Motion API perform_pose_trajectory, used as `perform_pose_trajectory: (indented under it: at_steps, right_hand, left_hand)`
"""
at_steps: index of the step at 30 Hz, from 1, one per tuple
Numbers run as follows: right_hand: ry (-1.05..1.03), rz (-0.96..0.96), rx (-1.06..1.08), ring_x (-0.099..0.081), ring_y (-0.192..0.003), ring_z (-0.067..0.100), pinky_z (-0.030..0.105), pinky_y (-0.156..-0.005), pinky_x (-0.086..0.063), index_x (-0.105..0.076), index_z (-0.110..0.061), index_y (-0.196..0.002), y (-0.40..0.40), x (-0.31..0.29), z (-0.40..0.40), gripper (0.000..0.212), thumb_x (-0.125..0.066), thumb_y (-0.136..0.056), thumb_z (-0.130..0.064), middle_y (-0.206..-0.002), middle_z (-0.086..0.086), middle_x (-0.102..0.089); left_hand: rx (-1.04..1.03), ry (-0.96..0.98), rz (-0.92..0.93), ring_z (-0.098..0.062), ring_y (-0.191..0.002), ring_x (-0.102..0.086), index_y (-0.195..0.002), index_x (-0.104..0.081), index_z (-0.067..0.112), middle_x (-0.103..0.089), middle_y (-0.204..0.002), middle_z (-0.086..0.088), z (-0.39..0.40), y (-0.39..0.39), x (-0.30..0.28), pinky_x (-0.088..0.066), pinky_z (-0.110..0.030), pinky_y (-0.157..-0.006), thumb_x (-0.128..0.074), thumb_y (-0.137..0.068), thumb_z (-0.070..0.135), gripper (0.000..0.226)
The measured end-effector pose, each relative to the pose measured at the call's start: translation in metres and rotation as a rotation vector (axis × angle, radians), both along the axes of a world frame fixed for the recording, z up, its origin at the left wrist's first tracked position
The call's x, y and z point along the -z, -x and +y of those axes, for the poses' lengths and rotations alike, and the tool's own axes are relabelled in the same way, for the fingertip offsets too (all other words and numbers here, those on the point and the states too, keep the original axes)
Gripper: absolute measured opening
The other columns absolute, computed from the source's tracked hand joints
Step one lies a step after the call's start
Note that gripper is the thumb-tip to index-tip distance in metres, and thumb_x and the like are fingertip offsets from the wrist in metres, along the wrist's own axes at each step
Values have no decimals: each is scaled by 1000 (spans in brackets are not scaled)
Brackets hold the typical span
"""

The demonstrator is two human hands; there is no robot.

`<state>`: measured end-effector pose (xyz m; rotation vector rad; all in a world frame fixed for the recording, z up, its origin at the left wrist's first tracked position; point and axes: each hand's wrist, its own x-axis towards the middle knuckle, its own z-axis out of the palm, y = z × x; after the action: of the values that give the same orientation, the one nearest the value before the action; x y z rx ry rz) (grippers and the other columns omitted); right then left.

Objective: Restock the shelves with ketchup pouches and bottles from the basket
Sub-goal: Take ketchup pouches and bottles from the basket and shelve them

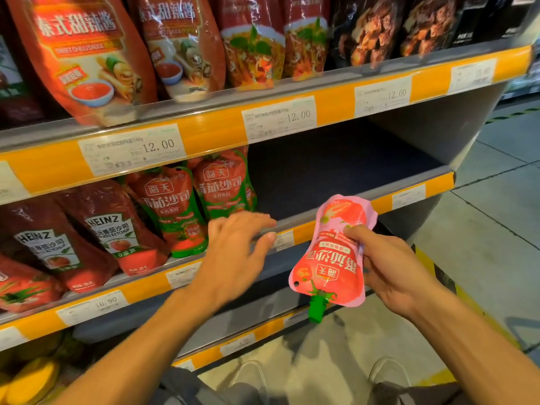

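Observation:
My right hand grips a pink and red ketchup pouch, held upside down with its green cap pointing to the floor, just in front of the middle shelf. My left hand hovers with relaxed, spread fingers over the front lip of the middle shelf, beside the red and green ketchup pouches that stand there. Right of those pouches the middle shelf is dark and bare. The basket is out of sight.
Heinz ketchup pouches fill the left of the middle shelf. Sweet chilli sauce pouches and dark packs line the top shelf. Lower shelf edges with price tags jut out below. Tiled floor lies to the right; my shoes show at the bottom.

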<state>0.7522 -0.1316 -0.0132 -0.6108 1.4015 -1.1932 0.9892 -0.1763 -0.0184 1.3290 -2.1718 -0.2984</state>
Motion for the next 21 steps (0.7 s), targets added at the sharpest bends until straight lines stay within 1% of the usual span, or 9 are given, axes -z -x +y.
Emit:
perform_pose_trajectory:
  at_steps: [2,4,6,9,14,16,18,20,21]
  right_hand:
    - [16,26,-61,-76,-83,28,48,-81,-62,-73,-5,-104,-1,-1,1,24,-72,-89,-24,-93,15,-77]
    - [32,59,-163,-76,-88,32,52,-89,-59,-76,-7,-101,3,-3,2,22,-73,-88,-24,-96,16,-77]
    - [45,137,-334,-76,-90,31,47,-86,-60,-80,-13,-93,9,-4,2,15,-75,-86,-26,-98,16,-77]
    - [22,256,-596,-75,-93,29,40,-82,-61,-79,-18,-96,16,-13,-5,18,-79,-83,-30,-102,14,-77]
    - [-57,380,-908,-76,-90,24,32,-75,-61,-76,-15,-109,21,-42,-28,28,-80,-84,-29,-105,13,-77]
    - [-53,489,-896,-76,-87,22,32,-75,-61,-73,-13,-111,19,-54,-33,31,-80,-85,-27,-101,11,-78]
    - [29,727,-786,-75,-86,13,23,-71,-59,-70,-17,-111,18,-66,-32,29,-78,-86,-30,-99,3,-78]
    - [234,1086,-445,-68,-85,4,17,-70,-51,-70,-25,-103,18,-74,-23,20,-76,-86,-35,-97,-10,-73]
    - [335,1135,-228,-66,-80,0,17,-66,-49,-71,-29,-94,17,-79,-14,12,-75,-86,-37,-89,-13,-72]
  left_hand:
    - [-64,-362,495,7,-108,-58,-117,-64,36,-66,-119,17,9,17,-2,-43,-24,-91,-57,-100,34,19]
    - [-116,-595,715,6,-97,-63,-118,-60,39,-67,-113,15,12,29,-4,-51,-24,-83,-62,-96,37,22]
    - [-116,-685,752,0,-100,-65,-126,-55,36,-65,-113,16,8,33,-6,-56,-30,-87,-66,-91,46,39]
    - [-65,-804,798,-7,-102,-68,-130,-55,31,-70,-113,10,-4,31,-12,-55,-33,-88,-72,-66,64,75]
    - [174,-1002,653,-23,-96,-74,-114,-71,18,-77,-104,-7,-15,25,-15,-60,-31,-75,-82,-63,44,58]
    - [139,-974,693,-25,-94,-74,-111,-72,14,-77,-102,-8,-17,23,-14,-62,-37,-79,-85,-61,38,57]
    - [71,-955,770,-25,-90,-75,-110,-71,12,-78,-98,-9,-15,23,-13,-63,-35,-75,-85,-62,34,55]
    - [-2,-976,872,-23,-81,-76,-106,-71,9,-78,-92,-10,-9,25,-13,-61,-30,-62,-83,-63,31,50]
    - [-42,-995,929,-23,-78,-76,-104,-71,7,-78,-91,-12,-5,28,-12,-60,-29,-59,-82,-64,30,48]
